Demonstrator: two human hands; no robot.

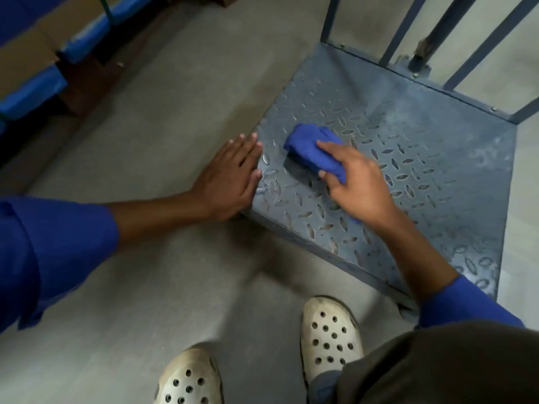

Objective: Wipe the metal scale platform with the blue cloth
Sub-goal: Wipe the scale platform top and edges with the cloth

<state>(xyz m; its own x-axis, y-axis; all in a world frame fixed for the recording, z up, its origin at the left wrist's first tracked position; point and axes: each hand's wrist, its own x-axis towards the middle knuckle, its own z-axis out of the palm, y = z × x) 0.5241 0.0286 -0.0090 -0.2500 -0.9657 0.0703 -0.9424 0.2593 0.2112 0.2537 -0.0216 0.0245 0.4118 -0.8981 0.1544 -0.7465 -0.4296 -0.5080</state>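
The metal scale platform (423, 158) is a grey plate with a raised diamond tread, low on the floor at the centre right. A bunched blue cloth (309, 148) lies on its near-left part. My right hand (355, 185) grips the cloth and presses it onto the plate. My left hand (230, 176) lies flat with fingers spread at the platform's left edge, fingertips touching the rim. The far part of the plate looks dusty and pale.
Grey metal uprights (455, 33) rise from the platform's far edge. Cardboard boxes with blue wrapping (38, 83) stand along the upper left. My two white perforated clogs (329, 336) are on the concrete floor (151, 135) just in front of the platform.
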